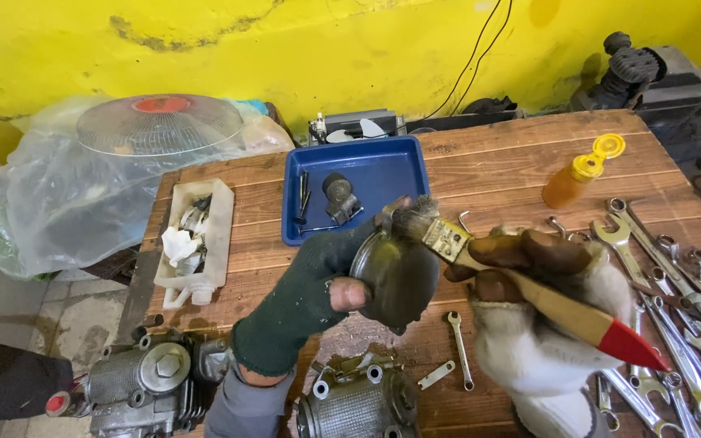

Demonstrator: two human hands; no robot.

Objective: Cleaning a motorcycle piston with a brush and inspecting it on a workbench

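While left hand (318, 296) grips round metal cover (395, 272); right hand (545, 276) clenching brush (529, 292), bristles up-left, red handle down-right.

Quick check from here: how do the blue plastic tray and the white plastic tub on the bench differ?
The blue plastic tray is wide, shallow and roughly square; the white plastic tub is narrow and long. The tray holds a few dark metal parts with much bare floor showing; the tub is crammed with small metal parts and crumpled white scraps. The tray sits near the bench's middle, the tub towards its left edge. Both are open-topped and rest on the wooden bench.
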